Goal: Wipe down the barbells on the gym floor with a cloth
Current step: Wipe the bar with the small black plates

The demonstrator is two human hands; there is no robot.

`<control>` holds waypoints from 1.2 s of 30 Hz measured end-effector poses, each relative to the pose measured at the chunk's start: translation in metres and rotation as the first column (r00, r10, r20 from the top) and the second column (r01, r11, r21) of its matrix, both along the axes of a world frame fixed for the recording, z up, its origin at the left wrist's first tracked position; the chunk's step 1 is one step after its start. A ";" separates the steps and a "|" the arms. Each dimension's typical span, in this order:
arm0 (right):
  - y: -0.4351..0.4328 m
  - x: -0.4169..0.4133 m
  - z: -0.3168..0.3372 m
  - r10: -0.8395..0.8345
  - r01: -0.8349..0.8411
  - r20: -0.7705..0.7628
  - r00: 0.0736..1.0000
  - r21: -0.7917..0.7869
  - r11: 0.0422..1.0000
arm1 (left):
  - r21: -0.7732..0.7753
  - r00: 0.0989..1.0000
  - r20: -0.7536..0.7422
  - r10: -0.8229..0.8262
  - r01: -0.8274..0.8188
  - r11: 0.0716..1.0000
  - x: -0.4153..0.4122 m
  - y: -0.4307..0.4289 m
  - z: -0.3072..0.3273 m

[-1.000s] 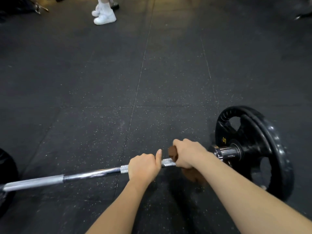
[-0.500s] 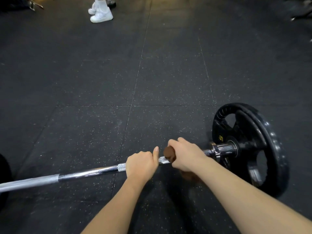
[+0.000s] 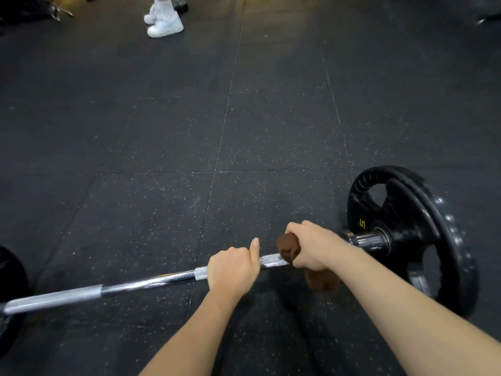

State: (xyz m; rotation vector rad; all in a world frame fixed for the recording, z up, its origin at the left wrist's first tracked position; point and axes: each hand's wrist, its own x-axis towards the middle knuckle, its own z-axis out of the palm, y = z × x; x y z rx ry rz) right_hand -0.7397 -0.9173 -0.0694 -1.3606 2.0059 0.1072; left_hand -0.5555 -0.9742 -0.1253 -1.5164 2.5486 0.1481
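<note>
A chrome barbell (image 3: 146,280) lies across the black rubber floor from lower left to right. A black weight plate (image 3: 423,221) marked 5 stands on its right end, and part of another plate (image 3: 10,280) shows at the left edge. My left hand (image 3: 233,270) grips the knurled part of the bar with the thumb raised. Just to its right, my right hand (image 3: 314,245) holds a brown cloth (image 3: 288,248) wrapped round the bar, close to the collar. A tail of the cloth hangs below my right wrist.
A person's feet in white shoes (image 3: 165,23) stand at the far top, left of centre. Metal gym gear (image 3: 58,9) lies in the top left corner. The speckled floor tiles (image 3: 244,118) stretch out beyond the bar.
Both hands stay gripped on the bar. My right hand with the cloth has edged slightly away from the left hand, toward the plate.
</note>
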 end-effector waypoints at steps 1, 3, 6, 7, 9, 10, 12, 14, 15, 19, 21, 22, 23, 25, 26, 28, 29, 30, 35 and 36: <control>-0.001 -0.009 0.003 -0.013 0.014 -0.023 1.000 0.039 0.999 | 0.004 1.000 0.003 0.000 0.000 1.000 0.000 0.000 0.001; -0.004 -0.022 0.010 -0.028 0.033 -0.055 0.998 0.092 0.995 | 0.014 1.000 0.011 0.001 -0.001 1.000 0.000 -0.001 0.001; -0.006 -0.011 0.009 0.007 -0.007 0.014 1.000 0.034 0.999 | 0.017 1.000 0.016 0.000 -0.001 1.000 -0.001 -0.002 0.000; -0.006 0.001 0.005 0.025 -0.024 0.053 0.998 -0.010 1.000 | 0.018 1.000 0.018 0.004 -0.004 1.000 -0.001 -0.003 0.000; -0.006 0.024 -0.003 0.061 -0.051 0.105 0.993 -0.093 0.994 | 0.023 1.000 0.016 0.018 -0.018 1.000 -0.002 -0.003 -0.001; -0.007 0.028 -0.006 0.064 -0.052 0.112 0.992 -0.110 0.993 | 0.032 0.999 0.013 0.033 -0.033 0.999 -0.002 -0.003 0.000; -0.010 0.020 -0.006 0.046 -0.038 0.088 0.995 -0.087 0.996 | 0.045 0.998 -0.017 0.054 -0.053 0.998 -0.002 -0.005 0.003; -0.011 0.002 -0.003 0.033 -0.032 0.036 0.999 -0.015 0.999 | 0.076 0.998 -0.040 0.058 -0.055 0.996 0.001 -0.006 0.006; -0.011 -0.005 -0.002 0.030 -0.030 0.014 0.999 0.008 1.000 | 0.089 0.996 -0.067 0.065 -0.059 0.994 0.002 -0.006 0.008; -0.014 0.012 -0.004 0.088 -0.088 0.001 0.996 -0.050 0.995 | 0.269 0.951 -0.230 0.205 -0.140 0.953 0.002 -0.015 0.009; -0.017 0.029 -0.009 0.130 -0.125 0.042 0.991 -0.107 0.986 | 0.457 0.847 -0.358 0.392 -0.207 0.865 0.005 -0.023 0.011; -0.018 0.034 -0.010 0.145 -0.137 0.055 0.988 -0.118 0.983 | 0.508 0.798 -0.392 0.458 -0.228 0.831 0.010 -0.026 0.015; -0.018 0.036 -0.012 0.152 -0.143 0.067 0.986 -0.118 0.983 | 0.462 0.797 -0.403 0.449 -0.246 0.852 0.018 -0.032 0.020; -0.021 0.031 -0.013 0.138 -0.130 0.090 0.986 -0.083 0.988 | 0.129 0.914 -0.281 0.292 -0.266 0.955 0.043 -0.042 0.030; -0.022 0.027 -0.011 0.126 -0.122 0.095 0.987 -0.053 0.991 | 0.003 0.941 -0.198 0.275 -0.280 0.960 0.061 -0.048 0.031; -0.024 0.022 -0.004 0.119 -0.120 0.079 0.990 -0.001 0.993 | 0.002 0.929 -0.115 0.351 -0.353 0.935 0.095 -0.058 0.028; -0.025 0.022 -0.002 0.132 -0.132 0.056 0.990 0.006 0.991 | 0.043 0.921 -0.083 0.381 -0.379 0.925 0.108 -0.059 0.023; -0.026 0.026 -0.002 0.155 -0.155 0.027 0.988 0.004 0.988 | 0.070 0.920 -0.065 0.386 -0.382 0.922 0.115 -0.058 0.017; -0.031 0.078 -0.009 0.229 -0.226 0.027 0.973 -0.091 0.970 | 0.152 0.905 -0.099 0.414 -0.398 0.905 0.122 -0.058 0.008; -0.032 0.087 -0.010 0.229 -0.223 0.039 0.973 -0.122 0.967 | 0.174 0.906 -0.090 0.414 -0.395 0.902 0.121 -0.060 0.010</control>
